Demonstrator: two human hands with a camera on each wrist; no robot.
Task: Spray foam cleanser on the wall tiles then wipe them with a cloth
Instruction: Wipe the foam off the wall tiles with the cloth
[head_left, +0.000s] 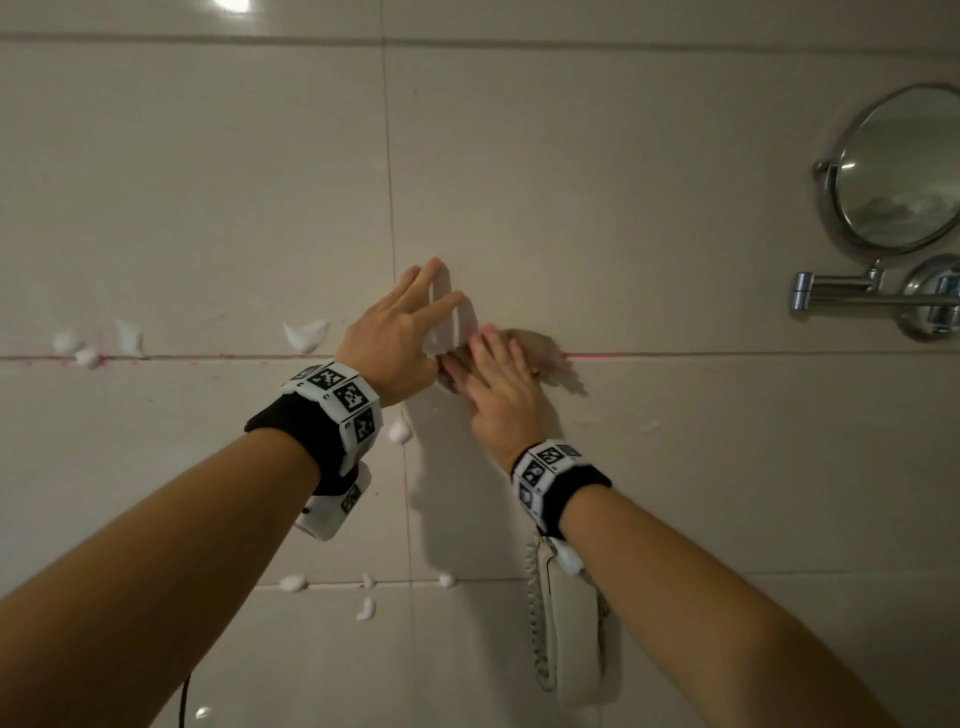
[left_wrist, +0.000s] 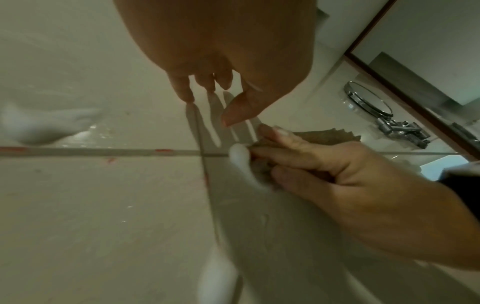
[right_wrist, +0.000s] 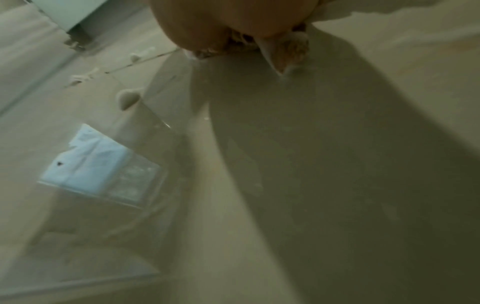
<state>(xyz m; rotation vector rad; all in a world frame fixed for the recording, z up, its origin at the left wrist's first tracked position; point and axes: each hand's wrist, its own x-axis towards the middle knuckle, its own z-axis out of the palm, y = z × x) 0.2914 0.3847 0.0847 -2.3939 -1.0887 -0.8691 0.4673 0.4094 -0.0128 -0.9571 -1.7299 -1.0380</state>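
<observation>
Wall tiles (head_left: 649, 218) carry white dabs of foam cleanser (head_left: 306, 335), most of them well to the left of and below both hands, along the reddish grout lines (head_left: 727, 355). The right hand (head_left: 501, 387) lies with straight fingers pressed onto a brownish cloth (head_left: 540, 348), pinning it flat against the tile right on the horizontal grout line; its grip is an open, flat press rather than a curl, which I judge suits dragging the cloth across a smooth vertical face without bunching it. A lump of foam sits at those fingertips (left_wrist: 240, 154) in the left wrist view, so the cloth looks to be pushing cleanser ahead of it. The left hand (head_left: 400, 338) is just beside and above the right, fingers spread and straight, tips at or almost at the tile, holding nothing; whether it steadies the person or guards the cloth edge I cannot tell. Wiping appears under way, with the foam to the left not yet reached. Further right of the grip, a round chrome mirror (head_left: 898, 166) on its swing arm stays clear of the work; a wall telephone (head_left: 569, 623) hangs below the right wrist.
</observation>
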